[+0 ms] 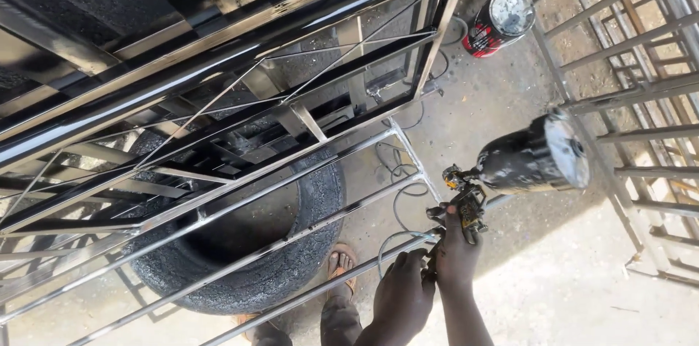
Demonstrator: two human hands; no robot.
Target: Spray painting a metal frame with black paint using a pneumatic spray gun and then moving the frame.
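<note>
1. Bare concrete floor (553, 288) under me.
2. A black tyre (320, 244) lies flat on it, propping my metal grille (218, 98).
3. A red paint can (499, 22) stands near the far edge.
4. My sandalled foot (341, 262) rests beside the tyre.

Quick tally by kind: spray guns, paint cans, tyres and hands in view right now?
Spray gun with black cup: 1, held by the right hand
Red paint can: 1, on the ground
Tyre: 1, under the metal gate frame
Hands: 2, the left hand beside the right, at the air hose
Total: 5
</note>
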